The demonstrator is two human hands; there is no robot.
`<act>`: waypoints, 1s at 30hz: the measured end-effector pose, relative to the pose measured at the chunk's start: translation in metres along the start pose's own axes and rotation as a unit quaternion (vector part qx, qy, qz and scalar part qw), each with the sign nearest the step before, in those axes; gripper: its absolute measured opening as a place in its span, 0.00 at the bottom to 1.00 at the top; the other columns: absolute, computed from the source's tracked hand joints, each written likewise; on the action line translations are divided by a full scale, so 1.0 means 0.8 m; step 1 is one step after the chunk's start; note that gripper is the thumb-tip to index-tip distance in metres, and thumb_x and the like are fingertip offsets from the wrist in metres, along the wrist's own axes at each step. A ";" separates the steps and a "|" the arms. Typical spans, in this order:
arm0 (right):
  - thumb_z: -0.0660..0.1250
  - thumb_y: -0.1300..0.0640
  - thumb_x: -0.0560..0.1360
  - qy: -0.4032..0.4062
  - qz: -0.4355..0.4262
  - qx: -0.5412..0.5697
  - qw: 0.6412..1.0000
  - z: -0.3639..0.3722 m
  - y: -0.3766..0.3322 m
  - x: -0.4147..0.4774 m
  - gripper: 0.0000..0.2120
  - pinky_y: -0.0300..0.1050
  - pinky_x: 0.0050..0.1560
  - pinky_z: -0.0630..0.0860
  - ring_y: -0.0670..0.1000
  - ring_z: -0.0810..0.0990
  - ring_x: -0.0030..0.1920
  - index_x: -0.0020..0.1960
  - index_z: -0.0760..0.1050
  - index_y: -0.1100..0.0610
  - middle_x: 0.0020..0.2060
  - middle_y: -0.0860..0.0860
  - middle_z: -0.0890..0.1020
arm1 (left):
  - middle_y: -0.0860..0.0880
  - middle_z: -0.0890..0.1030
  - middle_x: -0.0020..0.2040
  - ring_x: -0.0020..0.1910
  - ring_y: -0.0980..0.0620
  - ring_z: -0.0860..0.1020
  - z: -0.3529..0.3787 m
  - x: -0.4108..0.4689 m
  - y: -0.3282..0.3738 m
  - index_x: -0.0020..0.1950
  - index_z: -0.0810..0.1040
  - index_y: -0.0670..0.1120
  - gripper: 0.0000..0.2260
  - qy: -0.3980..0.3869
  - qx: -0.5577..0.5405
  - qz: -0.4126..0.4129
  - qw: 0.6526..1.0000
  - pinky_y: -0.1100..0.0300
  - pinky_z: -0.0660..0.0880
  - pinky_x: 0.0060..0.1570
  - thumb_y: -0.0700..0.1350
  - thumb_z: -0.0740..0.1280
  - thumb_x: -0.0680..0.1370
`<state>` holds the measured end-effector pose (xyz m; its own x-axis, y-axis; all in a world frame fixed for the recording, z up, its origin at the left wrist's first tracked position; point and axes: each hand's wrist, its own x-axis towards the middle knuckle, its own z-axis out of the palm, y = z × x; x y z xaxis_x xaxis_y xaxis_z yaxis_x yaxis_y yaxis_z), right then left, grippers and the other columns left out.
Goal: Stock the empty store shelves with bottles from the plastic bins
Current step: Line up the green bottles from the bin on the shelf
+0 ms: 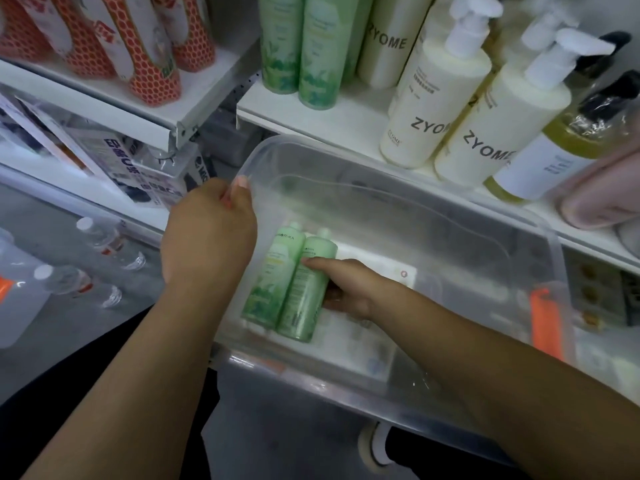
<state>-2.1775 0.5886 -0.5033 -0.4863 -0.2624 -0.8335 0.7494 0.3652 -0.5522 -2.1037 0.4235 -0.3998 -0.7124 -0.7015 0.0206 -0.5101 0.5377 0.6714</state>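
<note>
Only two pale green plastic bottles (pixel 270 278) with leaf-print labels lay in the clear plastic bin (pixel 450 258). They were flat on their sides, touching each other, against the bin's left end, with their caps pointing toward the shelving. The right hand (pixel 349 289) reached down into the bin and held the right-hand bottle of the pair. Its thumb lay along the top of that bottle and its fingers curled round the far side, partly hidden. The left hand (pixel 211 233) gripped the bin's left corner, thumb hooked over the rim and fingers out of sight behind the wall, seemingly steadying it.

Just above the bin, the white metal shelf (pixel 346 116) already carried matching tall green bottles (pixel 315 53) standing upright, beside cream pump bottles (pixel 429 109) marked ZYOME. Red honeycomb-patterned bottles (pixel 152 64) filled the neighbouring shelf to the left.

Judging by this, the stocking was well advanced: the bin was nearly emptied, with no other bottles showing in it. What remained was to lift out these last two and stand them with their like. Whether other bins waited could not be told.
</note>
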 end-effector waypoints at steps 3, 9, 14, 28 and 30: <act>0.77 0.52 0.71 -0.020 -0.010 0.005 1.000 0.003 0.001 -0.002 0.21 0.47 0.49 0.82 0.53 0.86 0.49 0.61 0.79 0.57 0.49 0.54 0.87 | 0.50 0.72 0.32 0.32 0.55 0.68 0.000 -0.001 0.000 0.36 0.69 0.47 0.20 0.000 0.004 -0.003 1.000 0.58 0.57 0.29 0.56 0.55 0.84; 0.79 0.50 0.70 -0.034 -0.050 -0.040 0.997 0.012 0.002 -0.021 0.21 0.40 0.39 0.79 0.48 0.86 0.47 0.59 0.81 0.54 0.49 0.50 0.87 | 0.51 0.71 0.32 0.32 0.54 0.69 -0.004 0.000 -0.004 0.35 0.69 0.46 0.21 -0.018 -0.022 -0.001 1.000 0.57 0.59 0.31 0.57 0.57 0.83; 0.79 0.56 0.70 -0.068 -0.057 -0.026 0.996 0.012 -0.008 -0.042 0.21 0.46 0.47 0.81 0.51 0.86 0.51 0.62 0.80 0.55 0.51 0.51 0.87 | 0.45 0.71 0.31 0.31 0.49 0.69 -0.015 0.006 -0.002 0.37 0.72 0.41 0.22 -0.065 -0.084 -0.020 0.994 0.54 0.66 0.33 0.57 0.60 0.82; 0.75 0.62 0.67 -0.057 -0.132 0.086 0.986 0.003 -0.114 -0.191 0.17 0.67 0.56 0.79 0.57 0.83 0.56 0.55 0.76 0.56 0.49 0.56 0.82 | 0.41 0.79 0.36 0.40 0.42 0.77 -0.056 0.011 -0.028 0.42 0.79 0.38 0.20 -0.088 -0.126 -0.039 0.987 0.54 0.70 0.40 0.53 0.62 0.82; 0.73 0.63 0.66 -0.061 -0.157 0.106 0.980 0.012 -0.134 -0.216 0.20 0.68 0.55 0.79 0.58 0.82 0.60 0.57 0.76 0.58 0.51 0.57 0.82 | 0.36 0.80 0.39 0.39 0.41 0.77 -0.054 0.008 -0.033 0.42 0.77 0.36 0.22 -0.128 -0.120 -0.036 0.984 0.55 0.70 0.40 0.55 0.63 0.81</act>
<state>-2.1698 0.5863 -0.2997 -0.6605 -0.4423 -0.6067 0.6536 0.0589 -0.7545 -2.0744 0.3847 -0.3853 -0.7923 -0.5764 -0.2002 -0.4569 0.3430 0.8207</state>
